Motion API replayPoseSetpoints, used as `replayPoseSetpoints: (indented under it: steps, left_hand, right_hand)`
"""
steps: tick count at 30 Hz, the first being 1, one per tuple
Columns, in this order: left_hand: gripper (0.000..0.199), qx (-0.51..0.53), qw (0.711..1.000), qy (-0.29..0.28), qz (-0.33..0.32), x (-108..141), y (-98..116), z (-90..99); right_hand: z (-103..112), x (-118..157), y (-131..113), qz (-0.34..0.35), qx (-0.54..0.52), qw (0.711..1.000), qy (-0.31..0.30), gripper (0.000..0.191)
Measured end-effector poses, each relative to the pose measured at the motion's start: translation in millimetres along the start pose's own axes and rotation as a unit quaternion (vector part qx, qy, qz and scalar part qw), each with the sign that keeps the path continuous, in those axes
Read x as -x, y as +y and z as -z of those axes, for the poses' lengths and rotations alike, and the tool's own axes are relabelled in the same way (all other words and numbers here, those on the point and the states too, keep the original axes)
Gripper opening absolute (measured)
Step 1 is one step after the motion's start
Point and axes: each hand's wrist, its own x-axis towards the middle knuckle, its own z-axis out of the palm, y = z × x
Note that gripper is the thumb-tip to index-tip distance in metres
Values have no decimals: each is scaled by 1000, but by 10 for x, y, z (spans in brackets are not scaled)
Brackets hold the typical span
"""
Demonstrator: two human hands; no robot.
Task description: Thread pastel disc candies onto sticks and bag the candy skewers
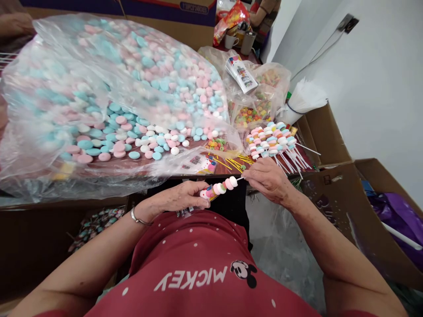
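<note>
A candy skewer [220,188], with pink, white and green pieces threaded on a white stick, spans the gap between my hands in front of the table edge. My right hand [269,179] pinches the bare end of its stick. At the other end, my left hand [185,197] is closed around a small printed plastic bag [208,193], and the skewer's far end lies at the bag. How deep it sits inside is hidden by my fingers. More finished candy skewers [271,140] are piled on the table just beyond my right hand.
A large clear bag [132,66] spills pink, blue and white candies over the left of the table. Yellow sticks [235,165] and printed bags [194,164] lie near the edge. Ring gummies [253,113] fill another bag. Cardboard boxes [330,132] stand right; another person's arm [259,17] shows behind.
</note>
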Motion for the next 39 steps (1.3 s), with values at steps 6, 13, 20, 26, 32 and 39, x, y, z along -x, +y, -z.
replayPoseSetpoints:
  steps: [6,13,20,26,32,39]
  left_hand:
    - [22,-6,999,31,-12,-98,22,-140]
    - [54,-21,995,99,-16,-46,-15,-175]
    - [30,-10,994,37,100,181,-167,-102]
    - [30,56,996,43,49,67,-269,-227]
    - [29,4,996,90,17,-31,-326,-261]
    - [24,-38,985,165,18,7,-427,-224]
  right_hand:
    - [-216,-149,-111,-25,-86,989,-118,24]
    - [-308,-268,-103,-19,-94,989,-113,25]
    - [-224,-278,-54,-12,-90,991,-101,30]
    - [-438,-351,-155,-37,-128,968,-213,25]
    - [-567,-379,-177,-96,-166,944,-269,24]
    - [-374,-378,-105,-128,-109,960,-222,26]
